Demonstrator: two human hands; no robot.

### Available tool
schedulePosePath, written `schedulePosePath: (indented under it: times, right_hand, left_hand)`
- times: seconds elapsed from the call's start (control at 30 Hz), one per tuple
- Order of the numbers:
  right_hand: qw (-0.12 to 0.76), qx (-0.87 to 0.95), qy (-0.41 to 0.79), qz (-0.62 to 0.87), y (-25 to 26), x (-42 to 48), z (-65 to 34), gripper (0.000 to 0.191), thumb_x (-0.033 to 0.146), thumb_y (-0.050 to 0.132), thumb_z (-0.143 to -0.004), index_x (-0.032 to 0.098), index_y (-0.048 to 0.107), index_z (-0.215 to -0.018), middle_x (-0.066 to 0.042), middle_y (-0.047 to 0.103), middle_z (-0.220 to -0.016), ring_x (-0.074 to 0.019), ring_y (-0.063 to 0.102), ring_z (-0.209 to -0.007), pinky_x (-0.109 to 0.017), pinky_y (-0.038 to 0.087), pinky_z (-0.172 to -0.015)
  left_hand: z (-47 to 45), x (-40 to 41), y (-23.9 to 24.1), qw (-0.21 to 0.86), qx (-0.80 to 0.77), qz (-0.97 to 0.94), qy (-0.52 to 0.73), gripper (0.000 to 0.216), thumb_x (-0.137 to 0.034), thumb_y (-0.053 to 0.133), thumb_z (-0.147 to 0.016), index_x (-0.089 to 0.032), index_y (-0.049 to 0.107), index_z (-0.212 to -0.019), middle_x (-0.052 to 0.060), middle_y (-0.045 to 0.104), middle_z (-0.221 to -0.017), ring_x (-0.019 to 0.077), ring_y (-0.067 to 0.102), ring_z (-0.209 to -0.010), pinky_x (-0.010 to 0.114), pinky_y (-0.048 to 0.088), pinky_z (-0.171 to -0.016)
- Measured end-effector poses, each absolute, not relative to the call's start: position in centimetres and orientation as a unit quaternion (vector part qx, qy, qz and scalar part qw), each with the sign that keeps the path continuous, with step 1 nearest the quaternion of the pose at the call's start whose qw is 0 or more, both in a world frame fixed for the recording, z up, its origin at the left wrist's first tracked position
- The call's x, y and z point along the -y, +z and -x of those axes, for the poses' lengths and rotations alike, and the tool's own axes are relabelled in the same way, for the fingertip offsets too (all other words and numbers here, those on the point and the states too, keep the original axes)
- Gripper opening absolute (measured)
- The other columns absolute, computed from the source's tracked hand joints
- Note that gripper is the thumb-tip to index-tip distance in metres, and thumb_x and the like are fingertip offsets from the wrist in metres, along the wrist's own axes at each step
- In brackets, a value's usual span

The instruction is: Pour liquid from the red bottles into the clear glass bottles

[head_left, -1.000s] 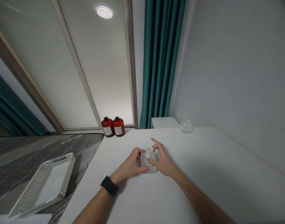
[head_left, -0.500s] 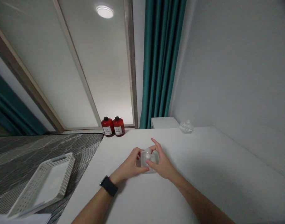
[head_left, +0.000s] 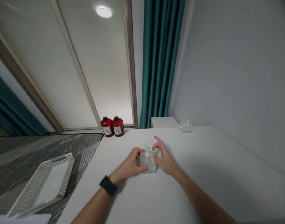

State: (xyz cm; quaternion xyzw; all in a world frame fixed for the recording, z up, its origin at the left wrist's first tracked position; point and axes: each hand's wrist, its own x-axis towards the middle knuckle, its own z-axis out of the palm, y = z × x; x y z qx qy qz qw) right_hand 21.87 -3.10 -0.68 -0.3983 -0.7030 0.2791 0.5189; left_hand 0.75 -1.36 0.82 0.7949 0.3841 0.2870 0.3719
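The left hand (head_left: 129, 164) grips the left side of a clear bottle (head_left: 148, 162) — thumb in front, fingertips behind; the bottle stands on the table (head_left: 137, 200) between both hands; the right hand (head_left: 167, 161) is just right of it, thumb and fingers spread apart, gripping nothing; whether its thumb touches the bottle, I cannot tell; beyond the grip are two red bottles (head_left: 118, 127) to the left, a glass jar (head_left: 185, 126) to the right; well left — a basket (head_left: 67, 179).
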Motion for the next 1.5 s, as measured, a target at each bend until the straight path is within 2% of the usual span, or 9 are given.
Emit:
schedulePosePath:
  times: [0.1,0.27,0.43,0.6,0.83,1.07,1.3,1.5]
  right_hand:
    - [0.499,0.695,0.310,0.416,-0.6,3.6,-20.7,0.076,0.019,0.060,-0.081,0.022,0.030,-0.151,-0.005,0.056,-0.108,-0.0218,0.057,-0.104,-0.045,0.041,-0.107]
    - [0.499,0.668,0.336,0.438,-0.3,3.9,-19.9,0.065,0.027,0.062,-0.086,0.022,0.040,-0.147,-0.008,0.060,-0.114,-0.0233,0.061,-0.105,-0.043,0.048,-0.100]
    - [0.531,0.667,0.281,0.440,0.0,3.8,-20.6,0.069,0.034,0.058,-0.092,0.026,0.029,-0.154,-0.008,0.061,-0.122,-0.0243,0.059,-0.115,-0.044,0.043,-0.107]
    - [0.541,0.685,0.215,0.437,0.2,3.9,-20.9,0.058,0.033,0.057,-0.094,0.027,0.040,-0.149,-0.008,0.060,-0.123,-0.0262,0.059,-0.118,-0.043,0.048,-0.103]
    - [0.547,0.677,0.195,0.452,0.4,3.6,-21.5,0.051,0.030,0.059,-0.092,0.025,0.049,-0.142,-0.010,0.061,-0.127,-0.0273,0.059,-0.119,-0.044,0.048,-0.104]
    - [0.574,0.655,0.171,0.460,0.9,3.5,-21.4,0.054,0.029,0.058,-0.091,0.023,0.046,-0.143,-0.011,0.061,-0.130,-0.0263,0.060,-0.115,-0.045,0.048,-0.104]
    - [0.600,0.632,0.142,0.470,0.9,3.5,-21.8,0.048,0.029,0.058,-0.092,0.022,0.047,-0.138,-0.009,0.063,-0.115,-0.0244,0.061,-0.106,-0.043,0.048,-0.100]
    - [0.619,0.603,0.193,0.464,0.5,3.0,-21.7,0.052,0.029,0.057,-0.093,0.022,0.042,-0.142,-0.009,0.060,-0.115,-0.0220,0.060,-0.100,-0.043,0.047,-0.099]
  left_hand:
    - [-0.8,1.3,0.9,0.372,-0.384,-0.795,0.285,0.050,-0.028,0.078,-0.072,-0.019,0.051,-0.113,0.008,0.058,-0.114,0.0232,0.056,-0.098,0.039,0.048,-0.088]
    - [-0.7,1.3,0.6,0.369,-0.379,-0.800,0.284,0.052,-0.029,0.079,-0.074,-0.020,0.049,-0.116,0.008,0.057,-0.116,0.0235,0.055,-0.099,0.040,0.048,-0.089]
    - [-0.6,1.3,0.7,0.377,-0.386,-0.796,0.276,0.054,-0.031,0.079,-0.074,-0.019,0.049,-0.118,0.008,0.057,-0.117,0.0228,0.056,-0.096,0.039,0.048,-0.087]
    - [-0.7,1.3,0.6,0.372,-0.376,-0.799,0.287,0.053,-0.030,0.079,-0.074,-0.019,0.050,-0.117,0.009,0.057,-0.116,0.0245,0.056,-0.100,0.039,0.048,-0.088]
    - [-1.1,1.5,0.4,0.369,-0.375,-0.798,0.294,0.053,-0.028,0.079,-0.073,-0.020,0.050,-0.116,0.008,0.057,-0.115,0.0248,0.057,-0.101,0.039,0.049,-0.088]
    - [-1.2,1.5,0.5,0.370,-0.374,-0.799,0.291,0.052,-0.028,0.079,-0.074,-0.019,0.051,-0.116,0.008,0.058,-0.114,0.0244,0.058,-0.100,0.038,0.049,-0.088]
    - [-1.2,1.5,0.6,0.367,-0.380,-0.797,0.293,0.053,-0.028,0.080,-0.072,-0.020,0.051,-0.116,0.008,0.059,-0.114,0.0235,0.057,-0.097,0.038,0.049,-0.087]
    - [-1.2,1.6,0.7,0.367,-0.382,-0.796,0.291,0.052,-0.028,0.079,-0.073,-0.019,0.051,-0.116,0.008,0.059,-0.113,0.0233,0.057,-0.096,0.038,0.049,-0.087]
